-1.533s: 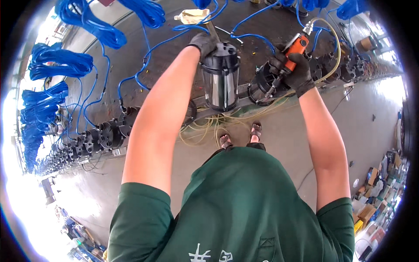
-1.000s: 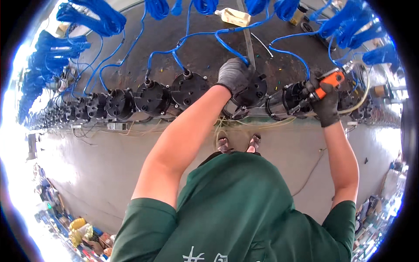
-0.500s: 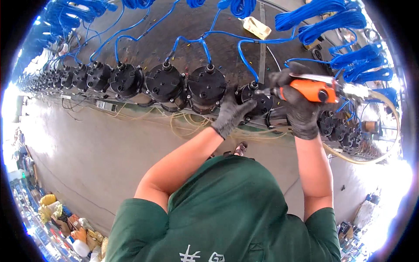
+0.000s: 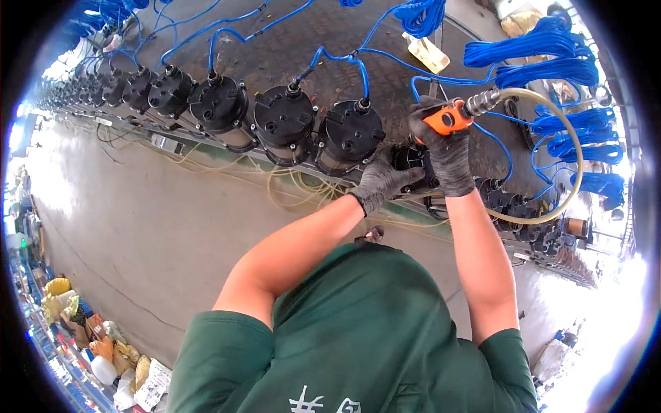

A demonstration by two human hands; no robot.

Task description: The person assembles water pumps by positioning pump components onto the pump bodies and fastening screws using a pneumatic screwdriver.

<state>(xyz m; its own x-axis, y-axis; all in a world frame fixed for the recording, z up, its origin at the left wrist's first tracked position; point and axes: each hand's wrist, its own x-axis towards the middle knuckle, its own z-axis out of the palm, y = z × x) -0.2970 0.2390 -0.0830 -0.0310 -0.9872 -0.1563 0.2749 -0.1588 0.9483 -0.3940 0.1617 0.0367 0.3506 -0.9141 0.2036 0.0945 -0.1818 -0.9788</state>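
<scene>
My right hand point(image 4: 444, 151), in a dark grey glove, grips an orange air screwdriver point(image 4: 449, 120) by its body. The tool stands steeply over a black cylindrical housing point(image 4: 410, 158); its tip is hidden behind my hand, so contact cannot be made out. My left hand point(image 4: 383, 182), gloved too, is closed around the near left side of this housing, thumb across its front. Just to the left stands another black housing point(image 4: 351, 134) with a round lid and a blue cable point(image 4: 363, 76) rising from its top.
More black housings point(image 4: 284, 122) line the edge of the dark bench point(image 4: 303, 41). Coiled blue cables point(image 4: 527, 40) lie at the far right, near a cream-coloured plastic piece point(image 4: 427, 53). A yellowish air hose point(image 4: 577, 148) loops on the right. Bags and bottles point(image 4: 103, 365) sit at the lower left.
The screwdriver has swung from lying nearly level to a steep stance over the housing, its hose end moving up and left. My left hand stays on the housing. The whole view has shifted.
</scene>
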